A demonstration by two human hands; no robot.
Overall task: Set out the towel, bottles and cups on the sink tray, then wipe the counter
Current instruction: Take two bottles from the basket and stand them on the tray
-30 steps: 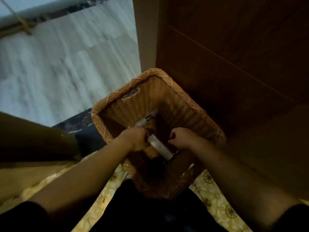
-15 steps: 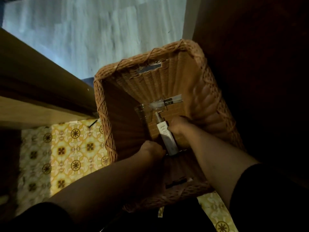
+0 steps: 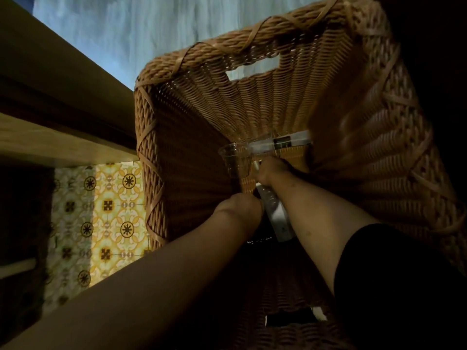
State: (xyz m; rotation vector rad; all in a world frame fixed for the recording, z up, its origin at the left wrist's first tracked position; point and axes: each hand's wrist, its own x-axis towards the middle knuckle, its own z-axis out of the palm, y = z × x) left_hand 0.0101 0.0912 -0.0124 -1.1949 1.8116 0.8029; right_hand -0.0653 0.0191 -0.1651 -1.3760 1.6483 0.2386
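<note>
A deep woven wicker basket (image 3: pixel 252 54) fills the head view, and both my arms reach down into it. My right hand (image 3: pixel 274 173) is closed around the upper part of a white pump bottle (image 3: pixel 276 215) that lies slanted along my forearm. Just left of that bottle, my left hand (image 3: pixel 240 205) is curled with its fingers hidden, so what it holds is unclear. A clear plastic cup (image 3: pixel 235 160) stands at the basket's bottom, left of my right hand. Behind it lies a second white bottle with a dark label (image 3: pixel 285 142).
A wooden counter edge (image 3: pixel 63 79) runs along the left, with yellow patterned floor tiles (image 3: pixel 108 208) below it. A pale marbled surface (image 3: pixel 126 29) shows beyond the basket. To the right there is only dark wood in shadow. The basket walls close in around both hands.
The view has dropped closer over the basket, which now fills the frame. My right hand has slid up the white bottle toward its pump. My left hand stays low beside it.
</note>
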